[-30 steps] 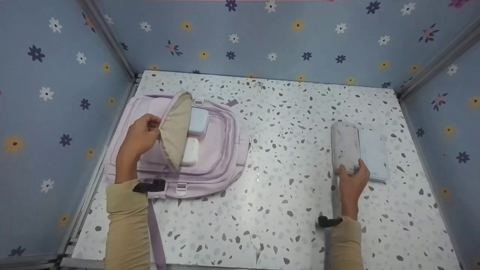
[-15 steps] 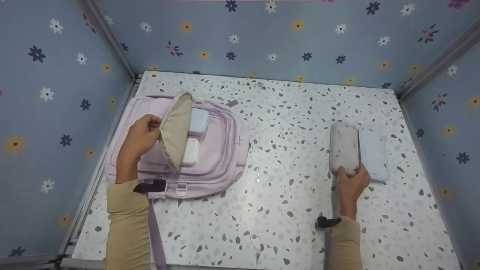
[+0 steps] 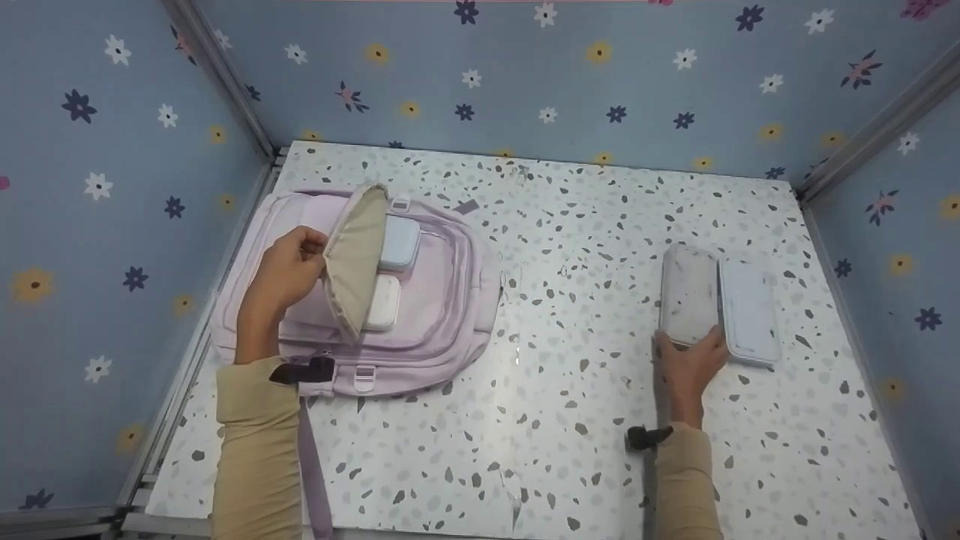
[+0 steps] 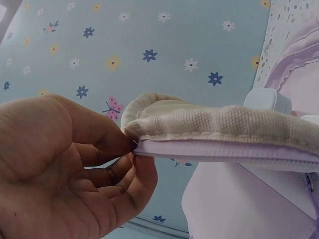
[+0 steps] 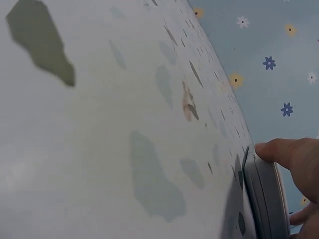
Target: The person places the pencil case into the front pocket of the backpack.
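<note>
— The left hand (image 3: 287,266) pinches the edge of the raised flap (image 3: 358,262), while the right hand (image 3: 694,364) grips the near end of the grey case (image 3: 690,296), thumb on one side, fingers on the other.

— What worries you most on the table (image 3: 555,337)?

— The backpack (image 3: 431,307), lying open at the left. A hard pull on its flap would probably drag it askew.

— And the flap itself?

— Only fingertips have it, so it could slip loose and drop across the opening.

— The light-blue case (image 3: 750,311)?

— It lies just beside the grey case, on its right. A sideways swing of the right hand could knock it crooked.

— And the grey case?

— Gripped at one end, it may tip or twist out if that grip is weak. I can't tell whether it's off the table.

— Then the smallest things?

— The blue box (image 3: 401,241) and white box (image 3: 384,304), partly hidden by the flap. Jerking the backpack might slide them.
</note>
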### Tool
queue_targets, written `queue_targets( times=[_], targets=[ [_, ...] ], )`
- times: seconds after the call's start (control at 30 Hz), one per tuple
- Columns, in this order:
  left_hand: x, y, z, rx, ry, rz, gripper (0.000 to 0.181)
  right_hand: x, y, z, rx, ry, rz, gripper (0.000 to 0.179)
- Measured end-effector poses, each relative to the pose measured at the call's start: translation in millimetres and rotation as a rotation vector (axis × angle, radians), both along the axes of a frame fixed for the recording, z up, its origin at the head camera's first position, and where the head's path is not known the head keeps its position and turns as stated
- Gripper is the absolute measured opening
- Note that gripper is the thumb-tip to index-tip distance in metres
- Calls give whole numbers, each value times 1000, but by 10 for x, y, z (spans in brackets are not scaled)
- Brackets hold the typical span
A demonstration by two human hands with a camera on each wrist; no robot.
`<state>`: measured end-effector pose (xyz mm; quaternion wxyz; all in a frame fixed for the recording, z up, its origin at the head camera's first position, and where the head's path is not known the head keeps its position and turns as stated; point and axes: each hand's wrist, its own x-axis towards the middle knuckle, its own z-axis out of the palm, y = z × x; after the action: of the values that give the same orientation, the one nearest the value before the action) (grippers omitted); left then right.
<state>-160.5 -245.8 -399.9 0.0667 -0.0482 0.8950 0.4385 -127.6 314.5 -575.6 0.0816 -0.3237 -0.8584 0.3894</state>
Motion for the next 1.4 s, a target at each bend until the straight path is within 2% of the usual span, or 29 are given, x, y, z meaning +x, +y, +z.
queue_targets(
  times=[0.27,0.47,0.57,0.8,1.1,1.4],
  targets=[
    [-14,1,-7,-2,0,-3,34,-21,1,-72,-11,39,-27,104],
    [-15,0,-11,-10,3,0,33,23,-14,-10,-76,-17,-56,101],
    [-16,0,-14,-7,7,-3,33,59,-24,32,-130,-13,-78,101],
    [-15,-16,-28,0,-4,-21,34,136,-24,57,-111,101,-80,99],
    [-22,-4,-28,5,-4,-16,34,167,-12,84,-111,160,-57,97],
    [-27,8,-17,-3,-6,-7,34,157,-88,191,-96,205,-21,93]
  ],
)
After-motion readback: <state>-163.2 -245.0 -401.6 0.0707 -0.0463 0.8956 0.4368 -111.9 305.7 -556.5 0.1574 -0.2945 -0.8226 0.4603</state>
